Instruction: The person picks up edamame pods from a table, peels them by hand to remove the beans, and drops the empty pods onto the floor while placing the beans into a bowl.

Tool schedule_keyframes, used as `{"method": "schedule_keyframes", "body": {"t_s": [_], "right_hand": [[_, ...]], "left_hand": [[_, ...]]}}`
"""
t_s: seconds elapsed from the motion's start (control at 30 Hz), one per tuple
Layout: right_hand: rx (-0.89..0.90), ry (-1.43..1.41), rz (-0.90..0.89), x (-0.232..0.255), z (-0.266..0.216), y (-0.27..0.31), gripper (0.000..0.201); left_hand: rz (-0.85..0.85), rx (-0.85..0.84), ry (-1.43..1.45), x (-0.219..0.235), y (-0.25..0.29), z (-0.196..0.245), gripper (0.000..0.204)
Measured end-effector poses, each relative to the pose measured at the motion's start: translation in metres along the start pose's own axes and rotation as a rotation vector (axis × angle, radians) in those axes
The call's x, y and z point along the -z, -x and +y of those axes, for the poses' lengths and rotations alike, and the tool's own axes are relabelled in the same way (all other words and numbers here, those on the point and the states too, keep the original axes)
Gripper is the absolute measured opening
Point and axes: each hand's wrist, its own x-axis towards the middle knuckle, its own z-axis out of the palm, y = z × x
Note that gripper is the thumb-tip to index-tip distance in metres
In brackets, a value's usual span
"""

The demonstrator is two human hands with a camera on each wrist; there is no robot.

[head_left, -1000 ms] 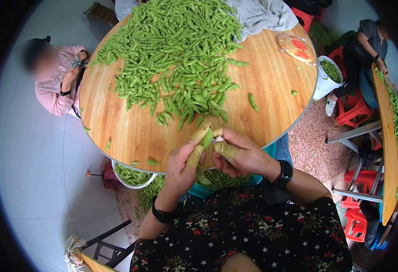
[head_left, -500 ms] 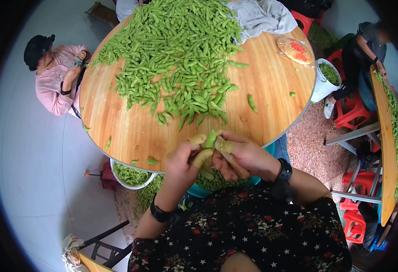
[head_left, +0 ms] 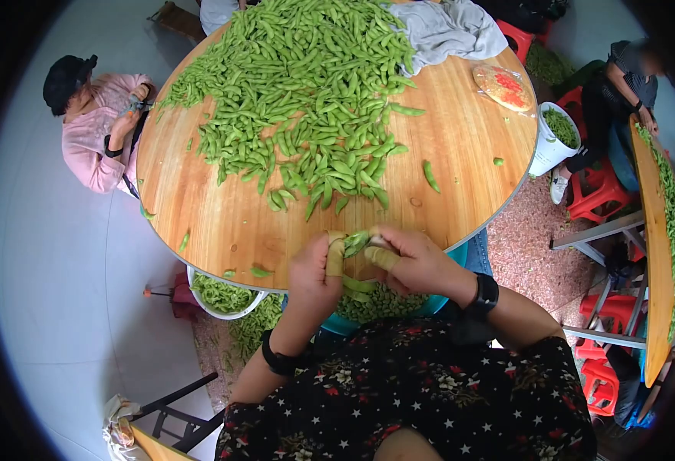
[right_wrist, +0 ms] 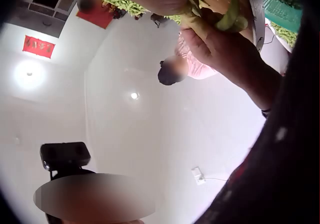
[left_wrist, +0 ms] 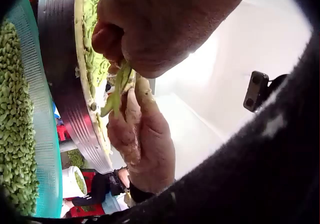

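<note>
Between my two hands, above the table's near edge, is a green soybean pod (head_left: 357, 243). My left hand (head_left: 314, 270) pinches its left end between thumb and finger, both in yellowish covers. More pods (right_wrist: 230, 18) stick out of the left palm in the right wrist view. My right hand (head_left: 416, 265) grips the other end, its covered thumb lying along the pod. Below the hands, a turquoise basket (left_wrist: 46, 149) holds many shelled beans (left_wrist: 15, 119). A large heap of unshelled pods (head_left: 299, 92) covers the far part of the round wooden table (head_left: 460, 154).
A grey cloth (head_left: 453, 31) and a wrapped round flat item (head_left: 502, 86) lie at the table's far right. A white bucket of husks (head_left: 230, 313) stands below the left edge. One person in pink (head_left: 103, 146) sits left; another sits right by a second table (head_left: 648, 269).
The pod between my hands has turned from upright to slanting rightward. My left fingers have closed in on it, and the right fingers, spread downward half a second ago, are drawn back up.
</note>
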Motion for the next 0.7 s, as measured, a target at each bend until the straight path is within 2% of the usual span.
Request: {"method": "schedule_keyframes", "body": {"t_s": [0.07,0.1,0.17,0.27,0.4,0.47,0.5,0.57,0.7], "right_hand": [[0.6,0.548,0.329,0.0,0.01,-0.003,0.026],[0.6,0.549,0.335,0.001,0.01,-0.005,0.026],[0.73,0.652,0.375,0.001,0.008,-0.008,0.032],[0.651,0.717,0.31,0.001,0.008,-0.004,0.03],[0.639,0.724,0.29,0.005,0.017,-0.011,0.025],[0.685,0.783,0.27,0.012,0.018,-0.012,0.018],[0.686,0.781,0.267,0.015,0.012,-0.008,0.018],[0.522,0.656,0.165,0.023,-0.006,0.002,0.015],[0.611,0.569,0.084,0.043,0.003,-0.001,0.017]], "left_hand": [[0.052,-0.293,-0.287,-0.004,-0.001,-0.002,0.009],[0.049,-0.297,-0.285,-0.005,-0.001,0.001,0.009],[-0.019,-0.267,-0.368,-0.004,0.005,0.013,0.005],[-0.076,-0.267,-0.38,-0.003,0.011,0.024,0.002],[-0.064,-0.307,-0.32,-0.006,0.012,0.019,0.005],[-0.069,-0.169,-0.254,-0.005,0.015,0.01,0.012],[-0.068,-0.166,-0.256,-0.001,0.015,0.012,0.012],[-0.036,-0.07,-0.149,0.01,0.013,0.019,0.015],[0.037,0.06,-0.128,0.053,0.033,0.008,0.017]]}}
